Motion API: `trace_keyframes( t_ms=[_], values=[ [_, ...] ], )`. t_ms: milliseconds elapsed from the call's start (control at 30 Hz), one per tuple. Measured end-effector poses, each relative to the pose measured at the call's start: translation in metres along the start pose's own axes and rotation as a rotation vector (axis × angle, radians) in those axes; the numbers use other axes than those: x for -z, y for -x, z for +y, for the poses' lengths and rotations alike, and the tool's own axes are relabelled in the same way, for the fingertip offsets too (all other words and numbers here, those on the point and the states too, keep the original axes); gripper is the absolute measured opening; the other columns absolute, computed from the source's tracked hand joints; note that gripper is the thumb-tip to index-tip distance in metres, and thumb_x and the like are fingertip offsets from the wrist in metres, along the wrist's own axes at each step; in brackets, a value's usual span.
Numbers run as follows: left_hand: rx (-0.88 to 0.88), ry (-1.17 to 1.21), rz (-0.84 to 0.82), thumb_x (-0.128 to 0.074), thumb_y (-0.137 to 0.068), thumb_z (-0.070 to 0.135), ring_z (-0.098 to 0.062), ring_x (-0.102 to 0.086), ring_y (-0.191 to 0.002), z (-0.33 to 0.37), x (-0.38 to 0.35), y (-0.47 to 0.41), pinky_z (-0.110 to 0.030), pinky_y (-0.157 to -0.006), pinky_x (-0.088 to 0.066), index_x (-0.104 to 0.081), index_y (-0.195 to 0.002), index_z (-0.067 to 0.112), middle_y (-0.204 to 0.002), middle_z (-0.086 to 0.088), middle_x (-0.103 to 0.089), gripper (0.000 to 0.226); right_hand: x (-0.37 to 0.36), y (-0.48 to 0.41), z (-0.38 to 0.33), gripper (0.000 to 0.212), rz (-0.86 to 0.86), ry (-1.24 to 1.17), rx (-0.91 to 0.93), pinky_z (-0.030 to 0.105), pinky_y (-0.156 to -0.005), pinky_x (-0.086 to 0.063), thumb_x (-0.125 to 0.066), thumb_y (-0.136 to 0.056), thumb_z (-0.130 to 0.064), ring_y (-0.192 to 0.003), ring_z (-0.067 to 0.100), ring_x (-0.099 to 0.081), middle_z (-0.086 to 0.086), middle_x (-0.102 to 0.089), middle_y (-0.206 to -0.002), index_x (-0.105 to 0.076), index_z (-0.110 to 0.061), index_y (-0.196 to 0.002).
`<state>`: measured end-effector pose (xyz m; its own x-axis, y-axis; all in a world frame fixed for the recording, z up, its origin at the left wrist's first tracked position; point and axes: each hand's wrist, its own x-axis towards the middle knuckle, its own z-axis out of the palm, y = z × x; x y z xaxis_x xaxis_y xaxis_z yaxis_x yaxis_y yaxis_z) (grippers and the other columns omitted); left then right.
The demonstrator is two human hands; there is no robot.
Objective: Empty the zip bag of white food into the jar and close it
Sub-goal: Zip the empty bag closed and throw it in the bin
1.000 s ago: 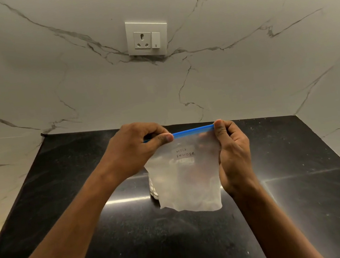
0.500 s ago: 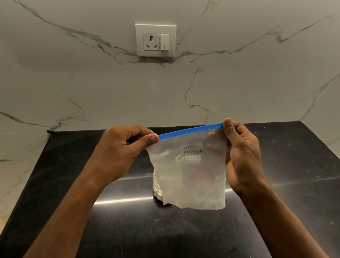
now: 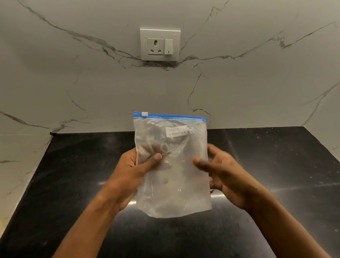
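A clear zip bag point(image 3: 175, 172) with a blue zip strip and a small white label is held upright above the black counter. It looks flat, with no white food visible in it. My left hand point(image 3: 136, 173) grips its left edge, thumb on the front. My right hand point(image 3: 221, 172) is at the bag's right edge, blurred, with its fingers spread and the thumb near the bag's front. The jar is hidden behind the bag.
The black stone counter point(image 3: 282, 178) runs between pale marble walls on the left, back and right. A white socket with a switch point(image 3: 160, 44) sits on the back wall above the bag.
Both hands have left the blue zip strip and dropped to the bag's sides. The bag has risen and now covers the jar that showed behind its lower left corner.
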<state>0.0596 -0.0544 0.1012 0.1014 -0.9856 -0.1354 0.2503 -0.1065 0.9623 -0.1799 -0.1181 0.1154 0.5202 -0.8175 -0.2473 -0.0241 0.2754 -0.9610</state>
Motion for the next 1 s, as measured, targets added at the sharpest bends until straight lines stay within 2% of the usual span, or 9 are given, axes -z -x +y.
trace_keyframes(
  t_ms=[167,267,367,500,633,700,800,900,1000],
  values=[
    [0.144,0.042,-0.081,-0.07,-0.092,0.019,-0.025,-0.081,-0.098,0.004,0.011,-0.002,-0.033,-0.069,-0.066,-0.069,-0.125,0.022,-0.112,-0.007,-0.081,0.034,0.0,-0.001,0.011,0.021,0.04,0.0,0.017,0.05,-0.076,-0.067,-0.068,-0.098,-0.031,-0.102,0.034,-0.078,0.008,-0.077,-0.12,-0.072,-0.031,-0.118],
    [0.176,0.004,-0.105,-0.065,-0.097,0.016,-0.02,-0.079,-0.079,0.004,0.018,-0.002,-0.026,-0.053,-0.06,-0.064,-0.13,0.025,-0.11,-0.005,-0.082,0.034,0.002,-0.002,0.014,0.023,0.061,-0.088,0.018,0.03,-0.056,-0.063,-0.063,-0.101,-0.013,-0.08,0.026,-0.078,0.012,-0.077,-0.118,-0.075,-0.027,-0.114],
    [0.216,0.242,-0.064,-0.053,-0.101,0.003,-0.013,-0.071,-0.059,-0.001,0.023,-0.003,-0.021,-0.046,-0.059,-0.068,-0.125,0.02,-0.102,-0.015,-0.082,0.034,0.0,-0.007,0.022,0.034,0.124,-0.27,-0.05,0.027,-0.056,-0.063,-0.056,-0.098,0.003,-0.078,0.025,-0.08,0.019,-0.078,-0.116,-0.078,-0.019,-0.112],
    [0.216,0.555,-0.194,-0.06,-0.084,0.007,-0.025,-0.08,-0.09,-0.011,0.033,0.003,-0.036,-0.068,-0.067,-0.075,-0.128,0.018,-0.128,-0.022,-0.074,0.047,-0.001,-0.011,0.032,0.026,0.215,-0.583,-0.136,0.027,-0.058,-0.064,-0.048,-0.106,-0.003,-0.079,0.021,-0.081,0.02,-0.079,-0.111,-0.069,-0.015,-0.117],
    [0.147,0.144,-0.419,-0.086,-0.073,0.031,-0.03,-0.065,-0.132,-0.019,0.04,0.005,-0.044,-0.095,-0.061,-0.061,-0.144,0.037,-0.146,-0.005,-0.065,0.075,0.004,-0.01,0.036,0.022,0.242,-0.631,-0.154,0.029,-0.062,-0.067,-0.049,-0.107,-0.008,-0.076,0.019,-0.081,0.021,-0.079,-0.11,-0.067,-0.013,-0.119],
    [0.113,-0.082,-0.282,-0.098,-0.054,0.056,-0.018,-0.069,-0.126,-0.021,0.026,0.002,-0.036,-0.093,-0.062,-0.061,-0.137,0.043,-0.134,0.006,-0.072,0.091,0.004,-0.009,0.036,0.021,0.236,-0.619,-0.175,0.028,-0.06,-0.066,-0.05,-0.107,-0.008,-0.074,0.018,-0.081,0.022,-0.079,-0.112,-0.067,-0.012,-0.118],
    [0.04,-0.018,-0.027,-0.094,-0.049,0.069,-0.017,-0.075,-0.113,-0.019,0.002,-0.008,-0.035,-0.083,-0.065,-0.063,-0.13,0.034,-0.121,0.003,-0.078,0.094,-0.001,-0.01,0.035,0.021,0.219,-0.563,-0.193,0.027,-0.057,-0.064,-0.051,-0.107,-0.011,-0.07,0.017,-0.079,0.022,-0.079,-0.112,-0.067,-0.012,-0.12],
    [0.002,0.126,0.104,-0.081,-0.079,0.048,-0.025,-0.077,-0.11,-0.02,-0.01,-0.016,-0.041,-0.078,-0.067,-0.069,-0.126,0.026,-0.119,-0.004,-0.079,0.053,-0.001,-0.009,0.036,0.038,0.206,-0.539,-0.096,0.028,-0.057,-0.061,-0.067,-0.094,-0.025,-0.069,0.016,-0.074,0.018,-0.078,-0.108,-0.07,-0.013,-0.13],
    [-0.007,0.213,0.173,-0.073,-0.09,0.035,-0.025,-0.077,-0.11,-0.024,-0.015,-0.018,-0.042,-0.078,-0.067,-0.068,-0.129,0.022,-0.118,-0.004,-0.08,0.041,0.0,-0.006,0.038,0.067,0.131,-0.545,0.034,0.027,-0.065,-0.055,-0.085,-0.075,-0.048,-0.076,0.014,-0.062,0.013,-0.072,-0.116,-0.07,-0.024,-0.136]
  ],
)
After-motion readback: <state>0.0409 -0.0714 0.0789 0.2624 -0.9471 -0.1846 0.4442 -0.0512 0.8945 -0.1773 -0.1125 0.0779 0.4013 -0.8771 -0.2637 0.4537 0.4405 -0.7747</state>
